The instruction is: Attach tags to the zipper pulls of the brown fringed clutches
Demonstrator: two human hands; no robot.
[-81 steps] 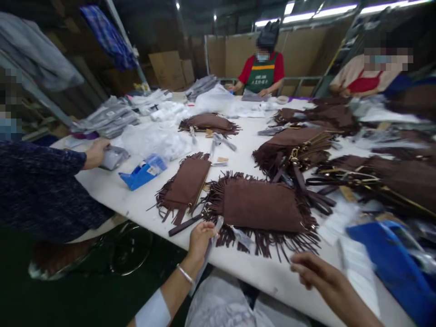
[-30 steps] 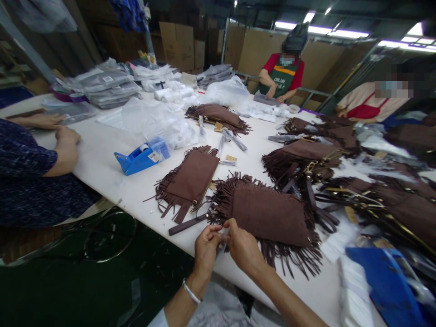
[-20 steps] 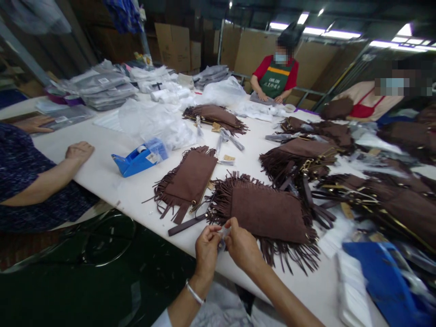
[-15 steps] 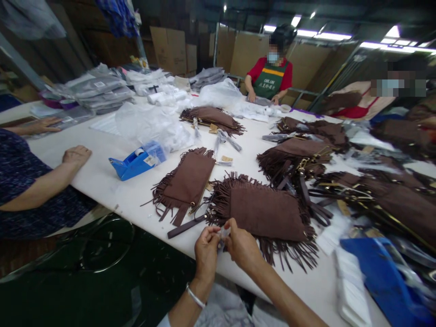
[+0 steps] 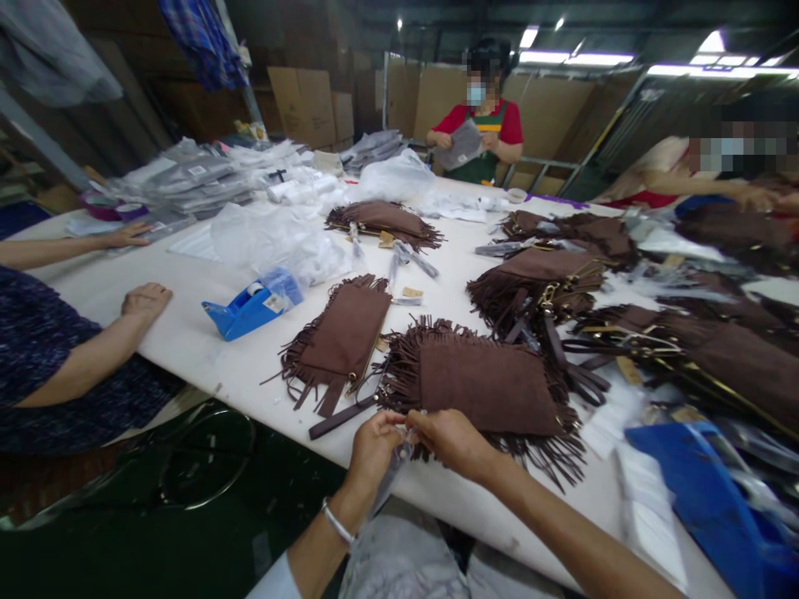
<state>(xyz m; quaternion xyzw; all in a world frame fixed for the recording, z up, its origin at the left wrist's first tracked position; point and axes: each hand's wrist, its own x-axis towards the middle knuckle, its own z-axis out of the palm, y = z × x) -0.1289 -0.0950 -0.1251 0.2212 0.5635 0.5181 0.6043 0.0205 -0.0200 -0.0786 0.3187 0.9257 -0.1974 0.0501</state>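
At the table's front edge, my left hand and my right hand are close together, fingers pinched on a small clear plastic bag. The bag hangs down between them, and what is in it is hard to make out. Just beyond my hands lies a brown fringed purse, flat on the table. A second, smaller fringed purse is to its left, with a dark wrist strap between the two.
A blue tape dispenser stands left, near a co-worker's resting hand. More fringed purses are piled at right, beside a blue bin and white packets. Plastic wrap covers the middle back; two other people work across the table.
My hands have drawn closer together, and more of the plastic bag hangs below them. The co-worker at the back has lifted a grey packet off the table.
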